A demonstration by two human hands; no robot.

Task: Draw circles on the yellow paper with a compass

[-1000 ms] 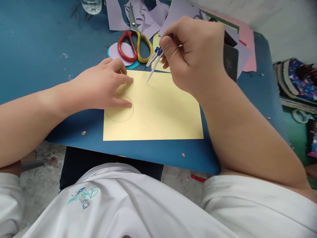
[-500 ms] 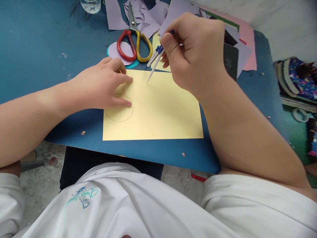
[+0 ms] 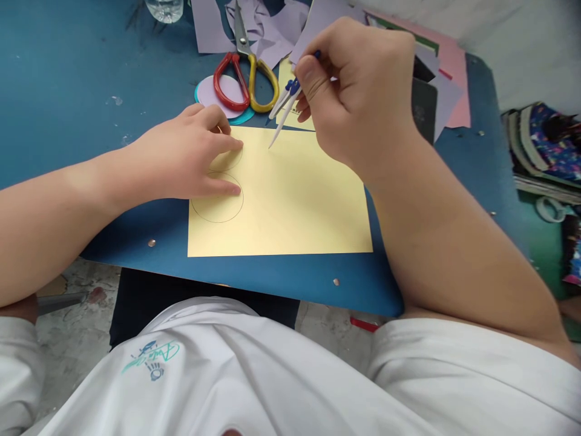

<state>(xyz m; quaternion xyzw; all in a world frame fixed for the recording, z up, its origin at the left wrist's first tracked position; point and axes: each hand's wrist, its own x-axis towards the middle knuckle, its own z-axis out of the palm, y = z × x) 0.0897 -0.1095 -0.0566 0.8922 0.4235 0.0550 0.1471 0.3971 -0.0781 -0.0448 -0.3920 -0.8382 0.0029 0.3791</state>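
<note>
A pale yellow sheet of paper (image 3: 299,206) lies near the table's front edge, with two pencil-thin circles drawn one above the other at its left side. My left hand (image 3: 195,154) rests on that side with fingers spread, partly covering the circles. Pinched in my right hand (image 3: 358,97) is a blue and white drawing compass (image 3: 287,100), its legs pointing down toward the upper middle of the sheet. Whether its tip touches the paper I cannot tell. Scissors (image 3: 245,66) with one red and one yellow handle lie just beyond the sheet, over cut lilac and turquoise paper circles (image 3: 227,100).
Lilac paper scraps (image 3: 276,30) lie at the back of the blue table (image 3: 63,91), near a clear container (image 3: 166,9). A dark flat object (image 3: 424,109) and pink paper (image 3: 460,103) are at the back right. Beyond the right edge are a patterned pouch (image 3: 556,145) and a tape roll (image 3: 550,210).
Almost nothing differs. The whole view has shifted very slightly, and both hands keep their places, the compass still in my right hand.
</note>
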